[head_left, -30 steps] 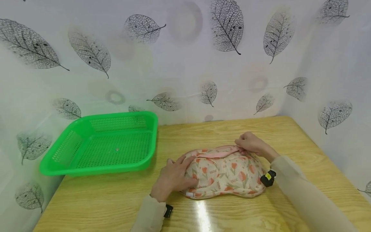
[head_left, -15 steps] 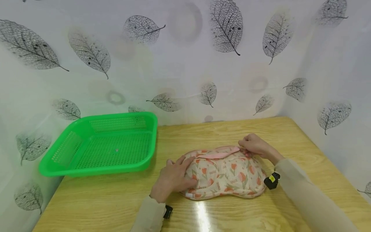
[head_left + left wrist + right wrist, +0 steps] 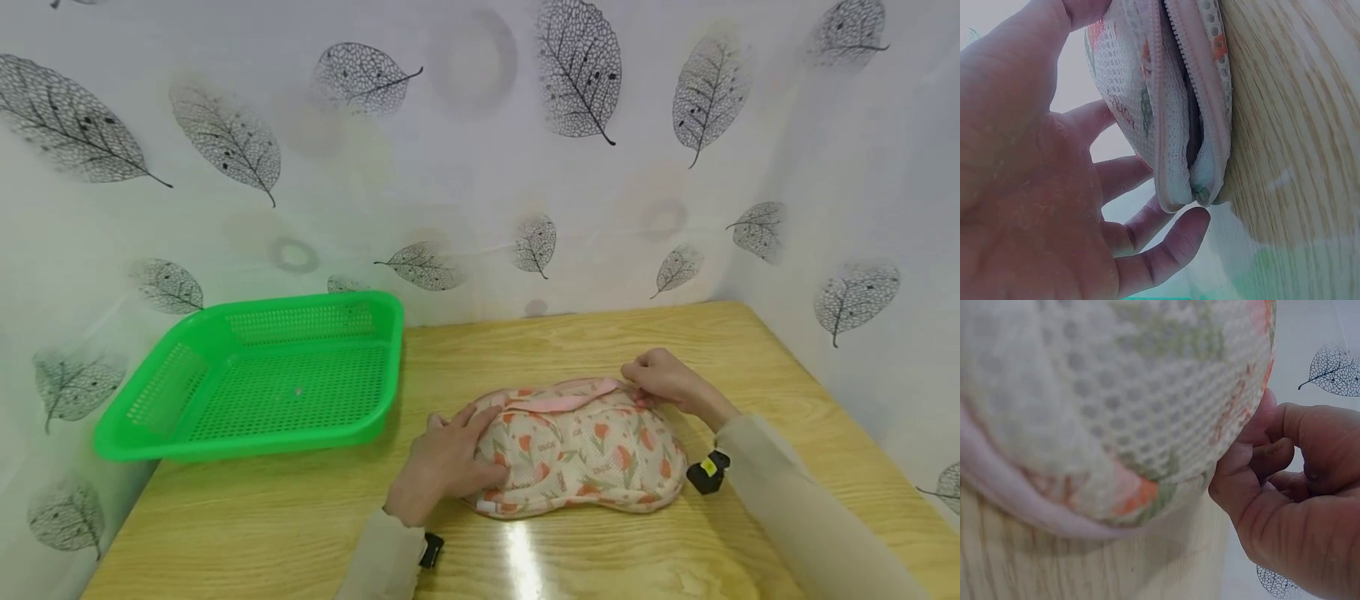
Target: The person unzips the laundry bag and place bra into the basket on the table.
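Across the table (image 3: 600, 557), I view the left hand (image 3: 444, 463) spread wide against the bag (image 3: 588, 458), the right hand (image 3: 666, 379) curled, pinching its far edge.

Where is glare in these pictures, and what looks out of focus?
Head view: glare streak on the yellow wood-grain table, below the cream tulip-printed mesh pouch; left wrist view: washed-out background around the left hand; right wrist view: the pouch looks soft at upper left, crisper near the right hand.
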Available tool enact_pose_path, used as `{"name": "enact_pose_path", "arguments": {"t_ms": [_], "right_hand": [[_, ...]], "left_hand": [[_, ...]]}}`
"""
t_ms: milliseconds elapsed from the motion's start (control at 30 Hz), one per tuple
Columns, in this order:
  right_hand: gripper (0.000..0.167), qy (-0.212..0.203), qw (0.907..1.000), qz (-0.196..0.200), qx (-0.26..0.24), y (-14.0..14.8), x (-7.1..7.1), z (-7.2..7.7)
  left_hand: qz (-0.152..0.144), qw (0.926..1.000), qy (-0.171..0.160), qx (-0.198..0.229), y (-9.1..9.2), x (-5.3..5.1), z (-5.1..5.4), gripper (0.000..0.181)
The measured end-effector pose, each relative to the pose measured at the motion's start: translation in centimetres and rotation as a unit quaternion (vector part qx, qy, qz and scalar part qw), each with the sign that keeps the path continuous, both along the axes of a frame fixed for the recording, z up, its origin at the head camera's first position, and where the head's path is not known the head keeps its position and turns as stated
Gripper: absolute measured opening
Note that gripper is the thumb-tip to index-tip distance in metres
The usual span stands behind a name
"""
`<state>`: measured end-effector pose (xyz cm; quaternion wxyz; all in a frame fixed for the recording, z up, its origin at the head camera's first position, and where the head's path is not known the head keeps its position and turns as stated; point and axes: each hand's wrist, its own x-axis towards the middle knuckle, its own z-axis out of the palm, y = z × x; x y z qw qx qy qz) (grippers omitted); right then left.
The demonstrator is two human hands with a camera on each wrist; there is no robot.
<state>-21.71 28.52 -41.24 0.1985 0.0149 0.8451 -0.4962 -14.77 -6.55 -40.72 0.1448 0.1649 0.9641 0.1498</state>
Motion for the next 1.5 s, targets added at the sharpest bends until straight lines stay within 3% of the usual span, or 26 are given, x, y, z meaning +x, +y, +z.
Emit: {"name": "enact_pose_path", "arguments": {"t_ms": [700,1500], "right_hand": [[0.024,-0.012,0.9999,-0.001,0.007,1.0,0.4,-0.3],[0.023,-0.020,0.9993,-0.012,-0.029,1.5,1.2,-0.2]], "left_hand": [[-0.004,0.9999,-0.003,0.010,-0.1,0.1,0.2,0.089],[-0.001,0.9999,0.004,0.015,-0.2,0.0,-0.3,0.089]]}}
